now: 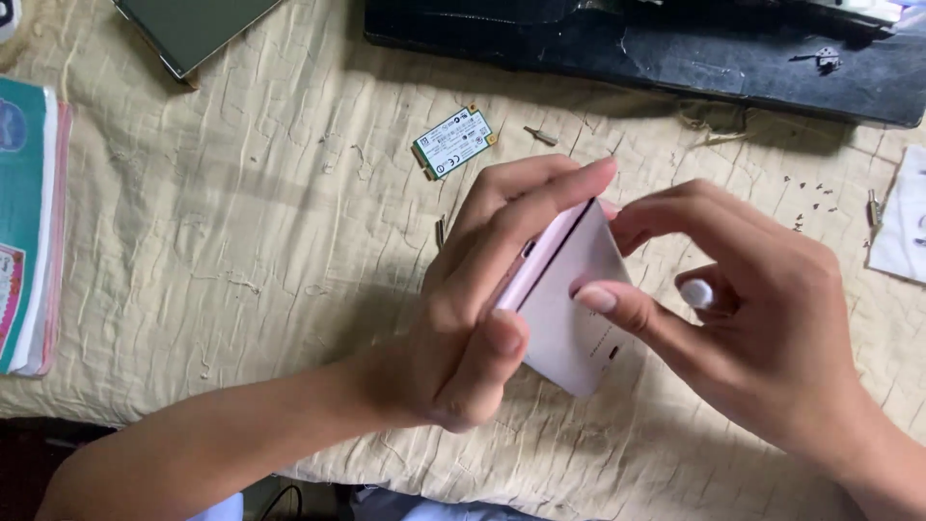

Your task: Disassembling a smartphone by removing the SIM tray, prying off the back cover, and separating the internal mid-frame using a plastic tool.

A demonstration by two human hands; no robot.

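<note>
Left hand [482, 309] gripping flat pink rectangular phone [569, 309] on edge, right hand [752, 318] pinching its corner, small white round-tipped tool [696, 292] tucked in palm, above cloth-covered counter [241, 241]

Two hands [482, 318] [762, 328], one pink phone [569, 318], one green circuit card [453, 142], one book stack [29, 227], one dark panel [193, 29], several loose screws [810, 198].

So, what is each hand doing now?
Left hand: closed on the flat pink-edged white phone.
Right hand: thumb on the phone, fingers curled around a small white round object.
</note>
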